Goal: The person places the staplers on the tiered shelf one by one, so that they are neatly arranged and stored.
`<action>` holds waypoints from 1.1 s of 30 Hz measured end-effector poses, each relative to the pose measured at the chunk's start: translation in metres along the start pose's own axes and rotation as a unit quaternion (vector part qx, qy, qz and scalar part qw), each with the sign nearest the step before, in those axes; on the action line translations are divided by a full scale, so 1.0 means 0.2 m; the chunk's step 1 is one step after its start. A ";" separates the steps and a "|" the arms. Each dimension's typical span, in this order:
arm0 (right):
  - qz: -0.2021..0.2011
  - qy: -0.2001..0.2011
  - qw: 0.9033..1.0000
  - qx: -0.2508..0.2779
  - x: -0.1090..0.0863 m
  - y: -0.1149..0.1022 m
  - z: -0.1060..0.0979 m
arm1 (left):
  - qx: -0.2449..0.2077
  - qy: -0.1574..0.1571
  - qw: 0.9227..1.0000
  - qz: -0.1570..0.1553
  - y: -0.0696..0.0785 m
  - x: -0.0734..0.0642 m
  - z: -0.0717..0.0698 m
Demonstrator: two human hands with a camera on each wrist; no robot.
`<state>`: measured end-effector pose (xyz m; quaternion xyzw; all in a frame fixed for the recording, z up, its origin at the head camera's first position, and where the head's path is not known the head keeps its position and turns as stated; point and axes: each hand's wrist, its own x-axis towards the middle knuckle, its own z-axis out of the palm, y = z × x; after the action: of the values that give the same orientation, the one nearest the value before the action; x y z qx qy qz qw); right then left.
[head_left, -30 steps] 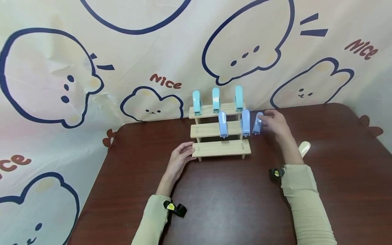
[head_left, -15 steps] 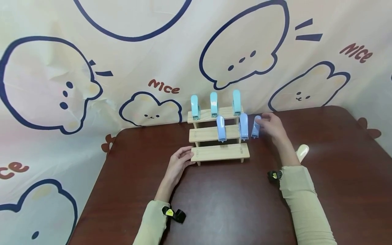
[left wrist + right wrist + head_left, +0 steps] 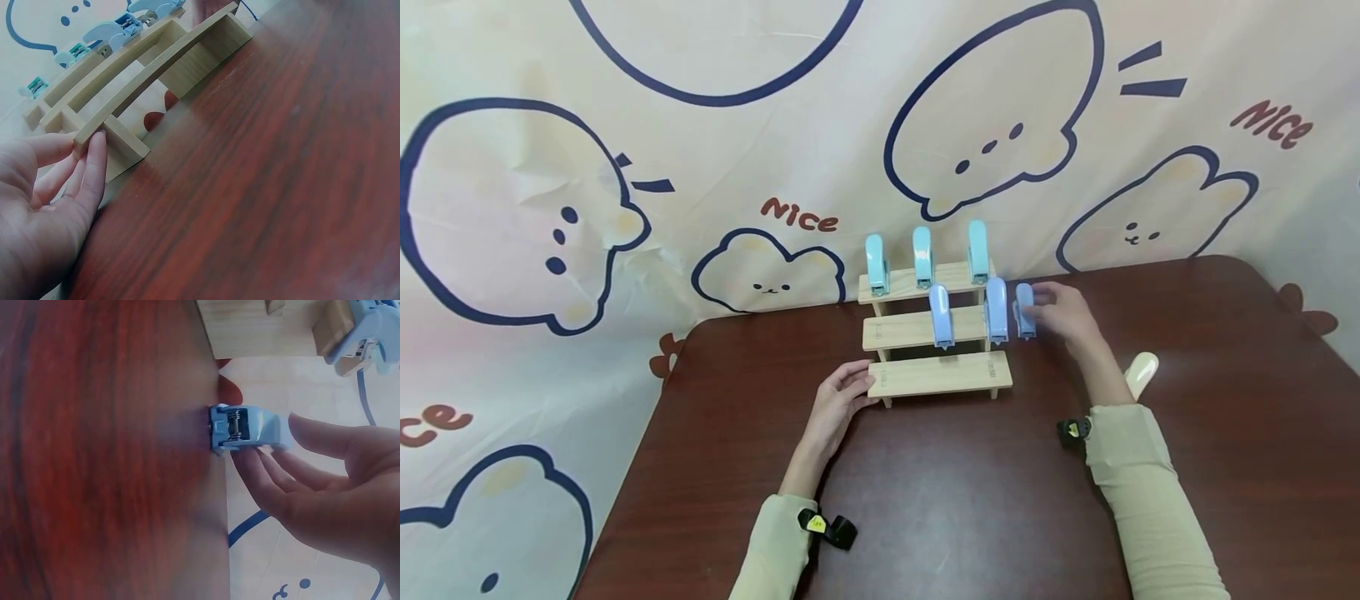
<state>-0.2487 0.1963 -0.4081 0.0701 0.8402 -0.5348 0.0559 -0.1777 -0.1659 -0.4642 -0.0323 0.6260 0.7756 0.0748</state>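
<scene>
A three-tier wooden rack (image 3: 940,375) stands near the back of the table. My left hand (image 3: 835,404) pinches the left end of its front board; the left wrist view shows the thumb above and fingers below the board (image 3: 125,100). To the right of the rack, my right hand (image 3: 1066,315) holds a periwinkle-blue plastic spring clip (image 3: 1025,312) by its handle. In the right wrist view this clip (image 3: 250,428) has its coil spring facing the camera and its jaw end low over the table. Two matching clips (image 3: 942,317) grip the middle board.
Three turquoise clips (image 3: 923,258) stand along the top board. A cream-coloured handle-like piece (image 3: 1142,373) lies on the table (image 3: 970,500), partly hidden behind the right wrist. A patterned cloth (image 3: 737,150) hangs right behind the table's back edge.
The blue clip in my right hand has turned from a slant to nearly upright, staying beside the rack. My left hand keeps its hold on the front board. The head view has tilted slightly.
</scene>
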 end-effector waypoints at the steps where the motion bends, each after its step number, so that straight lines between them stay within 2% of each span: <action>1: -0.002 0.000 1.000 -0.014 0.00 0.00 0.00 | 0.000 0.001 1.000 -0.001 0.00 0.00 0.00; 5: -0.010 -0.010 0.998 -0.053 0.00 0.00 0.01 | -0.002 0.002 1.000 0.000 0.00 -0.01 0.00; 12: -0.013 -0.024 0.997 -0.073 0.02 -0.01 0.02 | -0.002 0.002 1.000 0.000 0.02 0.00 0.00; 21: -0.048 -0.038 0.987 -0.150 0.01 -0.03 0.03 | 0.001 -0.001 1.000 -0.001 0.01 -0.01 0.00; 27: -0.045 -0.037 0.986 -0.154 0.01 -0.04 0.04 | 0.011 -0.006 1.000 0.003 0.01 0.00 0.00; 33: -0.040 -0.012 0.988 -0.148 0.00 -0.02 0.04 | 0.008 -0.002 1.000 -0.003 0.01 0.00 0.00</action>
<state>-0.2493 0.1866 -0.4077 0.0212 0.9114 -0.4074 0.0540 -0.1772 -0.1658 -0.4629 -0.0318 0.6321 0.7703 0.0783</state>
